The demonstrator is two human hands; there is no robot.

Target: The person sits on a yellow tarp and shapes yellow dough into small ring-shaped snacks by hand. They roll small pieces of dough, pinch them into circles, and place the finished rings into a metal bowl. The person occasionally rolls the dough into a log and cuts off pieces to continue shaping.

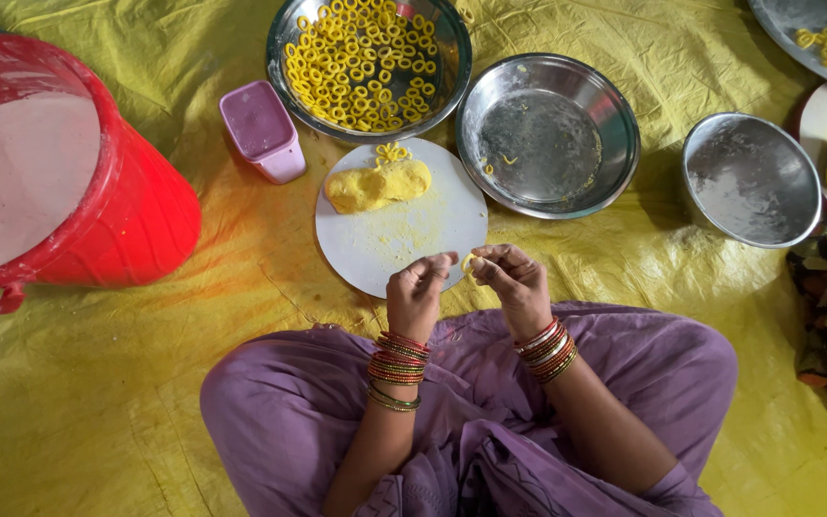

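Yellow sheeting (pixel 145 383) covers the floor all around the hands, creased and glossy. Far out to the left of the left hand stands a big red plastic bucket (pixel 126 215), tilted, with white powder inside. Beyond both hands, furthest from the person, sits a steel bowl (pixel 452 43) heaped with small yellow dough rings (pixel 361 62). Just right of it, ahead of the right hand, is a second steel bowl (pixel 547 134) holding only a few crumbs, and further right a third steel bowl (pixel 751 179). At the top right corner a steel plate (pixel 787 19) carries more rings, and below it a white board (pixel 820 120) bears a yellow lump; both are cut by the picture's edge. Directly in front of the hands lies a round white board (pixel 399 235) dusted yellow, with a lump of yellow dough (pixel 377 185) on its far side and a few finished rings touching the lump. A small lilac plastic box (pixel 262 129), rectangular and without any label that I can make out, stands ahead and left of the left hand, beside the ring-filled bowl.

Left hand (pixel 415 292) and right hand (pixel 519 282), both with stacked bangles at the wrist, meet over the near edge of the board, fingertips pinching a thin strip of dough (pixel 469 261) between them.
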